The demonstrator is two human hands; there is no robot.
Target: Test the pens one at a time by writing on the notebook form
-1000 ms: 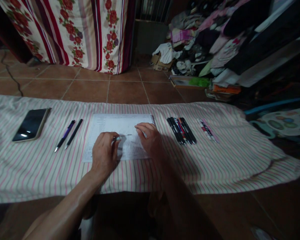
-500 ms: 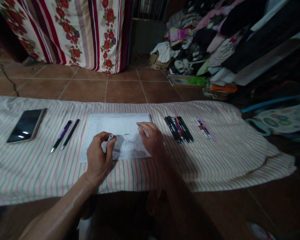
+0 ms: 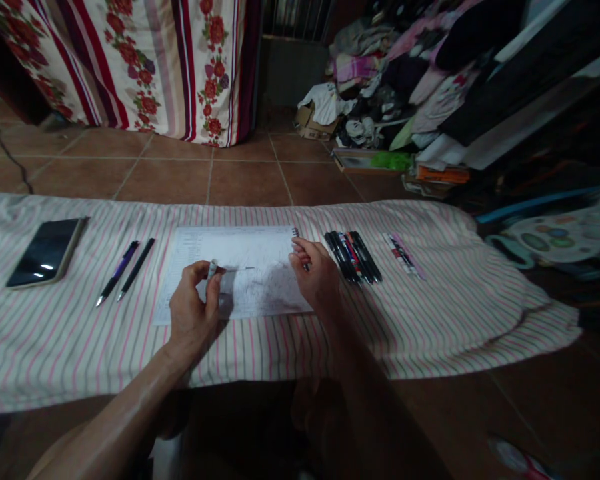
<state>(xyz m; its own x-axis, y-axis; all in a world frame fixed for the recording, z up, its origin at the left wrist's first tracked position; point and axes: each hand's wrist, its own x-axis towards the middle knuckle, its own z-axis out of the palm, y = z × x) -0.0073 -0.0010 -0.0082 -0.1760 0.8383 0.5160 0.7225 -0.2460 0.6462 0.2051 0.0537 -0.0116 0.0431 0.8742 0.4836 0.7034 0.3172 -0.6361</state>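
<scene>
My left hand (image 3: 194, 301) is closed over the left part of an open spiral notebook (image 3: 250, 243), with a short pale cylindrical piece (image 3: 212, 269) pinched between thumb and fingers. Just right of those fingers, a thin dark stick (image 3: 245, 269), like a pen refill, shows against the page. My right hand (image 3: 320, 277) is at the notebook's right edge, by the spiral binding. Its thumb and fingers are curled together, and whatever is between them I cannot make out. Shadows of both hands fall on the page.
Left of the notebook lie a purple-and-black pen (image 3: 117, 273), a black pen (image 3: 136, 269) and a phone (image 3: 45, 252). To its right are a row of several dark pens (image 3: 353, 257) and a small group of white and pink pens (image 3: 404, 255). Striped cloth (image 3: 455, 300) covers the surface.
My right hand has shifted right, from over the page to its spiral edge, and its fingers have curled in. The pale piece in my left hand has tilted more upright.
</scene>
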